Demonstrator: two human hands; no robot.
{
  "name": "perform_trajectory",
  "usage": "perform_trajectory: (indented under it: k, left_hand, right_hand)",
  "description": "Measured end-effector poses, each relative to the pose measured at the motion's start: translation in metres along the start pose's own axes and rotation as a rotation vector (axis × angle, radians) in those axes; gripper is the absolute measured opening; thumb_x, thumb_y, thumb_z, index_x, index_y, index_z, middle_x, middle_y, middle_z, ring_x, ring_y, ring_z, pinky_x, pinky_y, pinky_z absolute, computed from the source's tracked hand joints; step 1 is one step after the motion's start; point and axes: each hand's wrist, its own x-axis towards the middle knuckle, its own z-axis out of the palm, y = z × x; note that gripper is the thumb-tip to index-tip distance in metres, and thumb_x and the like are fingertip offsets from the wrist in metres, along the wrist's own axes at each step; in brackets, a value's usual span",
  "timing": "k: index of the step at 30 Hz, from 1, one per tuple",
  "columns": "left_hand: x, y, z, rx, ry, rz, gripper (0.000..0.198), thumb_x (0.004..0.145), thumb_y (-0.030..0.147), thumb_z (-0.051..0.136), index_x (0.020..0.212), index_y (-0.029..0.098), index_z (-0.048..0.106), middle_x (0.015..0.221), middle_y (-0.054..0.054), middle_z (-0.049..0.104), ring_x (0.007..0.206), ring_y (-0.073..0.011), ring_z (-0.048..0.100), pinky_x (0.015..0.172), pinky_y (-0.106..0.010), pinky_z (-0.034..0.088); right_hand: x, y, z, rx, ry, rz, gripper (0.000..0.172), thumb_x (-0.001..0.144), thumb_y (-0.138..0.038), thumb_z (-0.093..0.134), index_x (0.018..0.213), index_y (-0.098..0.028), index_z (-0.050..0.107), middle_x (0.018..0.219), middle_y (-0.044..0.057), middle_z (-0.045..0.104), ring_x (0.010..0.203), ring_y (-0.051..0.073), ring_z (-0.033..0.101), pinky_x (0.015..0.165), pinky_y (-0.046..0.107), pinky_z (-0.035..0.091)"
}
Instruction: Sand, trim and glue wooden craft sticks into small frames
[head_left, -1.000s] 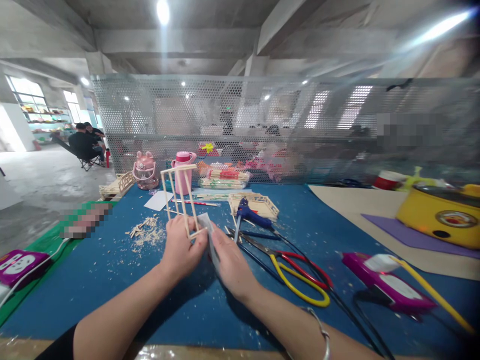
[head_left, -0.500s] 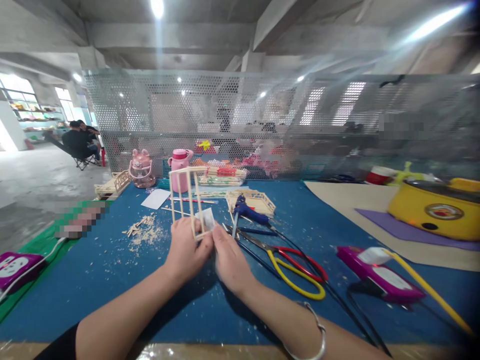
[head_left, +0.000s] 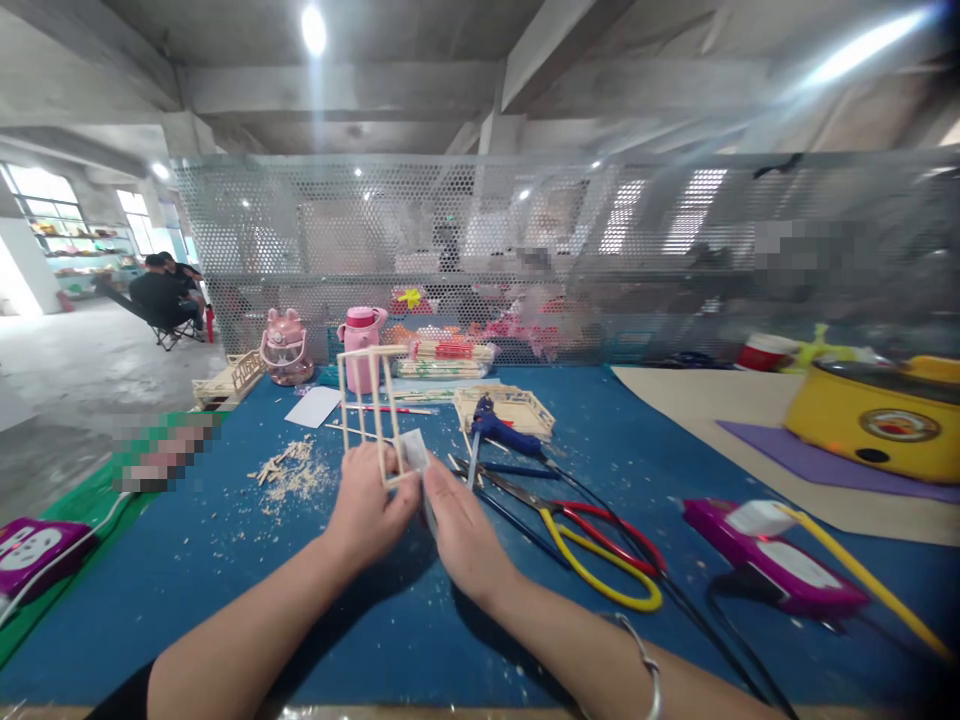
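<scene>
My left hand (head_left: 373,505) is closed around the lower end of a small box-shaped frame of thin wooden sticks (head_left: 379,405), held upright above the blue table. Pinched in my right hand (head_left: 466,530) is a small pale grey sheet (head_left: 413,450), perhaps sandpaper, which sits against the lower right of the frame. Both hands nearly touch, and the fingers partly hide the sheet. Just beyond my right hand, a blue glue gun (head_left: 510,432) rests on its stand. Large scissors (head_left: 600,550) with red and yellow handles lie to the right.
Stick offcuts and sawdust (head_left: 289,472) lie at left. Behind are a white card (head_left: 313,407), pink bottles (head_left: 363,345), bundled sticks (head_left: 450,360) and a wooden stick tray (head_left: 525,410). At right are a purple power strip (head_left: 776,560) with cables and a yellow electric pot (head_left: 877,415).
The hands stay together with the same frame and sheet. The frame has tilted slightly, and the sheet sits a little lower. The whole view has shifted slightly.
</scene>
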Motion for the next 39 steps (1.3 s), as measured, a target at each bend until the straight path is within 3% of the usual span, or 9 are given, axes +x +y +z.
perform_trajectory:
  k: [2, 7, 11, 15, 19, 25, 30, 34, 39]
  left_hand:
    - [-0.001, 0.001, 0.001, 0.018, 0.002, 0.038, 0.02, 0.079, 0.026, 0.042, 0.06, 0.02, 0.043, 0.067, -0.002, 0.053, 0.071, -0.0179, 0.05, 0.07, -0.032, 0.037]
    - [0.001, -0.002, 0.001, 0.01, 0.097, -0.079, 0.019, 0.079, 0.025, 0.042, 0.061, 0.02, 0.046, 0.066, -0.002, 0.053, 0.071, -0.0186, 0.051, 0.069, -0.032, 0.037]
    - [0.002, -0.004, 0.002, 0.013, 0.057, -0.026, 0.017, 0.079, 0.026, 0.045, 0.064, 0.019, 0.049, 0.067, -0.002, 0.055, 0.071, -0.0182, 0.051, 0.071, -0.032, 0.037]
    - [0.003, -0.006, 0.002, -0.007, 0.119, -0.117, 0.019, 0.079, 0.025, 0.042, 0.062, 0.019, 0.049, 0.066, -0.003, 0.055, 0.071, -0.0185, 0.052, 0.067, -0.031, 0.038]
    - [0.002, -0.002, 0.004, -0.046, 0.041, -0.062, 0.019, 0.078, 0.026, 0.044, 0.061, 0.019, 0.048, 0.064, -0.002, 0.054, 0.069, -0.0176, 0.051, 0.066, -0.03, 0.038]
    - [0.002, 0.002, 0.003, -0.074, 0.101, -0.114, 0.019, 0.079, 0.025, 0.042, 0.061, 0.019, 0.047, 0.064, -0.001, 0.054, 0.069, -0.0172, 0.052, 0.066, -0.03, 0.039]
    - [-0.001, 0.004, 0.002, -0.154, 0.034, -0.055, 0.022, 0.08, 0.026, 0.042, 0.059, 0.019, 0.046, 0.062, -0.001, 0.052, 0.065, -0.0153, 0.051, 0.063, -0.027, 0.038]
    - [-0.001, 0.002, 0.001, -0.114, 0.11, -0.136, 0.021, 0.08, 0.027, 0.041, 0.061, 0.02, 0.045, 0.063, -0.001, 0.051, 0.065, -0.0163, 0.05, 0.062, -0.028, 0.038]
    - [-0.003, 0.008, 0.002, -0.108, 0.041, 0.008, 0.02, 0.079, 0.025, 0.042, 0.061, 0.02, 0.047, 0.067, -0.003, 0.054, 0.07, -0.0174, 0.05, 0.069, -0.031, 0.038]
  right_hand:
    - [0.0, 0.0, 0.0, -0.005, 0.036, 0.014, 0.058, 0.084, -0.058, 0.037, 0.122, -0.018, 0.054, 0.111, 0.009, 0.062, 0.106, 0.022, 0.054, 0.097, 0.036, 0.037]
    - [-0.002, -0.001, -0.001, -0.035, -0.025, 0.111, 0.062, 0.084, -0.061, 0.031, 0.126, -0.019, 0.051, 0.087, 0.007, 0.066, 0.067, 0.019, 0.057, 0.063, 0.033, 0.046]
    - [-0.002, -0.002, -0.001, -0.021, 0.052, 0.075, 0.062, 0.082, -0.062, 0.036, 0.121, -0.018, 0.055, 0.092, 0.008, 0.065, 0.068, 0.019, 0.056, 0.064, 0.033, 0.046]
    - [-0.003, -0.005, -0.001, -0.015, 0.006, 0.113, 0.059, 0.085, -0.058, 0.034, 0.122, -0.018, 0.055, 0.08, 0.006, 0.065, 0.057, 0.016, 0.052, 0.055, 0.031, 0.044]
    - [-0.002, -0.004, -0.003, 0.014, 0.039, 0.07, 0.057, 0.084, -0.057, 0.037, 0.122, -0.019, 0.055, 0.087, 0.007, 0.066, 0.064, 0.018, 0.055, 0.062, 0.031, 0.046]
    - [-0.002, -0.003, -0.004, 0.008, -0.006, 0.133, 0.064, 0.083, -0.062, 0.033, 0.125, -0.018, 0.052, 0.081, 0.007, 0.066, 0.059, 0.019, 0.055, 0.057, 0.034, 0.046]
    - [-0.001, -0.001, -0.003, 0.011, 0.066, 0.074, 0.063, 0.079, -0.065, 0.039, 0.119, -0.021, 0.057, 0.098, 0.01, 0.066, 0.079, 0.022, 0.06, 0.07, 0.033, 0.048]
    - [0.0, -0.001, -0.001, 0.013, -0.032, 0.111, 0.062, 0.083, -0.063, 0.032, 0.122, -0.02, 0.054, 0.083, 0.007, 0.067, 0.063, 0.019, 0.058, 0.061, 0.034, 0.049]
    - [0.001, -0.003, 0.0, 0.063, 0.005, -0.033, 0.056, 0.081, -0.062, 0.038, 0.111, -0.023, 0.062, 0.1, 0.008, 0.066, 0.096, 0.023, 0.059, 0.092, 0.037, 0.043]
